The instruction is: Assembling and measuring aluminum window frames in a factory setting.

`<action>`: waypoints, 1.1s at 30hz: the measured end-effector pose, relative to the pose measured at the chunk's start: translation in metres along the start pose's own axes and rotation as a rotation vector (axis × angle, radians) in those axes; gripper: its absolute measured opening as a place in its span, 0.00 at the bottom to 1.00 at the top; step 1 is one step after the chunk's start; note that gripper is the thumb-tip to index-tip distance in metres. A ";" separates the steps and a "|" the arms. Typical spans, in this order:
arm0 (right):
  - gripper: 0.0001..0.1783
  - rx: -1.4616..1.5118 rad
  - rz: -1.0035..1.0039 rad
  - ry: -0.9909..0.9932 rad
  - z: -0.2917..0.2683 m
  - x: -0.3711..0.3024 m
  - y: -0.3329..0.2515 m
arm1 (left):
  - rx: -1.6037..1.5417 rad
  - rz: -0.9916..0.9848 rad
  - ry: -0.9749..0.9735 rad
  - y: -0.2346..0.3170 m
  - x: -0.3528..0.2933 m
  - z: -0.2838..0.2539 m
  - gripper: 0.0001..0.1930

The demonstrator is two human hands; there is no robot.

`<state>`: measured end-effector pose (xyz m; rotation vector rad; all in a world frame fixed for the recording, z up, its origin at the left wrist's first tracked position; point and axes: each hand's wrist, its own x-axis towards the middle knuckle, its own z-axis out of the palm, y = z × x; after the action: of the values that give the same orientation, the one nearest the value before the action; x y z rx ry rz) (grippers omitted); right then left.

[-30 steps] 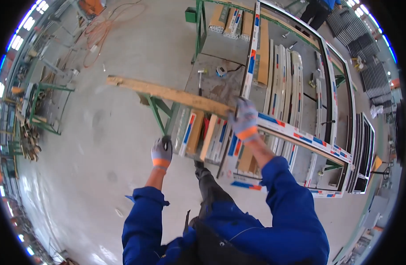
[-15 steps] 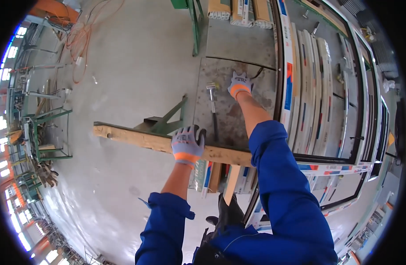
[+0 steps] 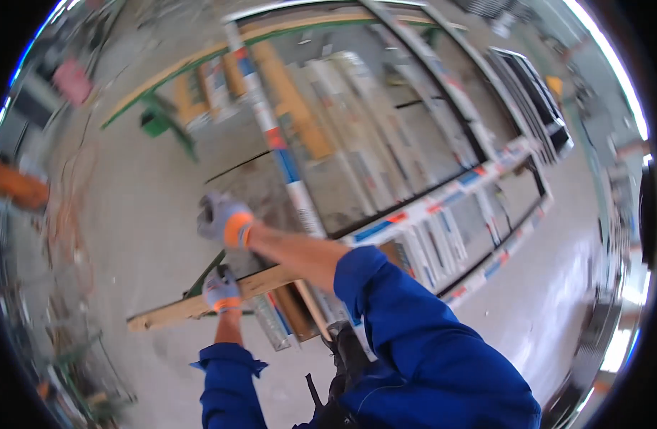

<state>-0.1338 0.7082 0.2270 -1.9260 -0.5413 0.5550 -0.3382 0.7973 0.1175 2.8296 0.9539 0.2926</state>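
Note:
My left hand (image 3: 222,289), in a grey glove with an orange cuff, grips the wooden beam (image 3: 167,313) of a green-legged trestle, its fingers over the far edge. Beyond it, above the floor, is my right hand (image 3: 228,217) in a matching glove. Its fingers look curled, though motion blurs them, and what they hold, if anything, is hidden. To the right of it stands a large window-like frame (image 3: 278,139) with white, red and blue protective film.
Long wrapped profiles (image 3: 350,129) lie beneath the frame. Another green trestle (image 3: 157,118) stands at the far left, and an orange cable (image 3: 71,214) trails over the floor. Dark-edged frames (image 3: 532,100) stack at the far right. Boards (image 3: 294,311) lie under the near beam.
The view has swung right and blurred. My right hand, fingers spread over the floor before, is now curled and closer to my left hand. The hammer seen earlier no longer shows.

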 end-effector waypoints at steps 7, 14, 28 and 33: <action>0.32 -0.131 -0.027 0.123 -0.152 -0.314 -0.013 | -0.564 -0.038 -0.068 -0.014 0.040 0.004 0.16; 0.27 0.689 0.707 0.927 -0.228 -0.710 0.131 | -0.815 0.529 -0.113 0.194 -0.153 -0.126 0.14; 0.23 0.508 0.625 1.063 -0.278 -0.849 0.196 | -0.515 1.730 -1.239 0.536 -0.515 -0.136 0.31; 0.23 0.434 0.582 1.185 -0.366 -0.932 0.259 | -0.516 1.784 -1.388 0.662 -0.615 -0.108 0.27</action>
<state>-0.6228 -0.2025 0.2588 -1.6116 0.8424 -0.1811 -0.4564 -0.0929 0.2660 1.6748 -1.5595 -0.9511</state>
